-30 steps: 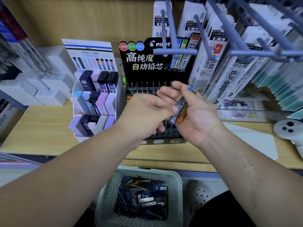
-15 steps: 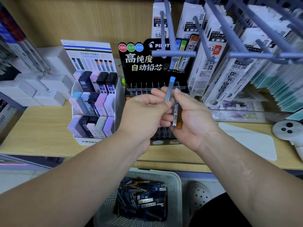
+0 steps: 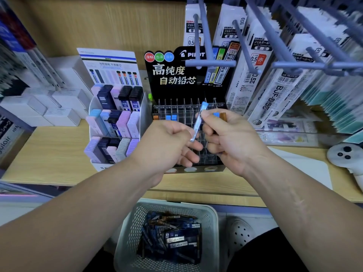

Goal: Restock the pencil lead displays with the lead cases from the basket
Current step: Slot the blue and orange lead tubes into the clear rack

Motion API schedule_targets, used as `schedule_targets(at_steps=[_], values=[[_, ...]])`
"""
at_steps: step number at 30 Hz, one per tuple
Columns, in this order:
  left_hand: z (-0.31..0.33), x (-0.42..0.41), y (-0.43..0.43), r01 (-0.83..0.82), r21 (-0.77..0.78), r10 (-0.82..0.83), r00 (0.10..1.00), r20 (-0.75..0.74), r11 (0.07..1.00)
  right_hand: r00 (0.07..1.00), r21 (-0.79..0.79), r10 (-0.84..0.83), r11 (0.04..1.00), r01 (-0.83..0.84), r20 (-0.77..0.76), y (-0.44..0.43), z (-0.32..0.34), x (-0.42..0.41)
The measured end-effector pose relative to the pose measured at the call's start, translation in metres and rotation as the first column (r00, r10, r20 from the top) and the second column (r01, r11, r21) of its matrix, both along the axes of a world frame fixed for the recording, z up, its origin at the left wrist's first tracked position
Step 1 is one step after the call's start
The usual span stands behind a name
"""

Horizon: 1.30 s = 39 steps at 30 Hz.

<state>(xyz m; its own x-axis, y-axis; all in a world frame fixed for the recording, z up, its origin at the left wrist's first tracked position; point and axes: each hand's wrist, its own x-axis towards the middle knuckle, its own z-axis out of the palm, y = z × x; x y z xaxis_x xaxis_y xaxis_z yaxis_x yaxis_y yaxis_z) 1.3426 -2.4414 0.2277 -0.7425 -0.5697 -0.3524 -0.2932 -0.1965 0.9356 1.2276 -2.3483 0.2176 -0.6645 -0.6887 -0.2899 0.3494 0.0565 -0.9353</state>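
Left hand pinches the lower end of the blue-capped lead case, which is tilted between both hands, cap up. The right hand is clenched round a small bundle of cases. Its fingertips touch the blue-capped one, and we cannot tell if they grip it too.

Risks, our read:
- The pinch sits at the very end, so the case could swing out or drop during the hand-over. It would fall to the shelf or the basket at 6 o'clock.
- The bundle may slide apart if the right fingers loosen.
- The rack at 12 o'clock has narrow slots and small size labels. A wrong slot is easy, and so is jamming on a divider.

Around:
- Grey pegs overhang the rack at 12 to 1 o'clock and crowd any reach from above.
- Hanging refill packs are at 2 o'clock, close to the rack's right side.
- The pastel case display is at 9 o'clock, touching or just beside the rack.
- White boxes are at 10 o'clock.
- A white device is at 3 o'clock.
- The basket is stocked with loose cases.
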Motion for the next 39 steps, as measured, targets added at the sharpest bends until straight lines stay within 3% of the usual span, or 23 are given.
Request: schedule_targets(at_steps=[5,9,12,15,19,26,35,39], values=[[0.002,0.006,-0.017,-0.055,-0.340,0.056,0.998,-0.007,0.939,0.948,0.160,0.160,0.980,-0.119,-0.275,0.001,-0.008,0.004],[0.005,0.009,-0.034,0.036,-0.452,-0.040,0.999,0.001,0.891,0.880,0.252,0.274,0.950,-0.185,-0.387,0.000,-0.013,0.010],[0.007,0.009,-0.042,0.083,-0.472,-0.080,0.996,0.026,0.877,0.894,0.233,0.258,0.956,-0.180,-0.366,-0.001,-0.014,0.011],[0.010,0.007,-0.053,0.019,-0.540,-0.022,1.000,0.001,0.841,0.947,0.162,0.179,0.977,-0.139,-0.268,-0.002,-0.012,0.009],[0.012,0.008,-0.067,-0.007,-0.615,0.005,1.000,-0.006,0.789,0.968,0.182,0.098,0.982,-0.056,-0.231,0.000,-0.011,0.002],[0.002,0.006,-0.061,0.017,-0.771,-0.016,1.000,0.009,0.636,0.972,0.171,0.085,0.984,-0.047,-0.220,0.000,-0.012,0.000],[0.005,0.004,-0.061,-0.025,-0.819,-0.017,0.999,-0.042,0.573,0.979,0.163,0.066,0.986,-0.035,-0.191,0.000,-0.011,-0.001],[0.001,0.003,-0.061,0.006,-0.876,-0.044,0.999,-0.017,0.482,0.984,0.161,0.062,0.986,-0.035,-0.165,0.000,-0.009,0.000]])
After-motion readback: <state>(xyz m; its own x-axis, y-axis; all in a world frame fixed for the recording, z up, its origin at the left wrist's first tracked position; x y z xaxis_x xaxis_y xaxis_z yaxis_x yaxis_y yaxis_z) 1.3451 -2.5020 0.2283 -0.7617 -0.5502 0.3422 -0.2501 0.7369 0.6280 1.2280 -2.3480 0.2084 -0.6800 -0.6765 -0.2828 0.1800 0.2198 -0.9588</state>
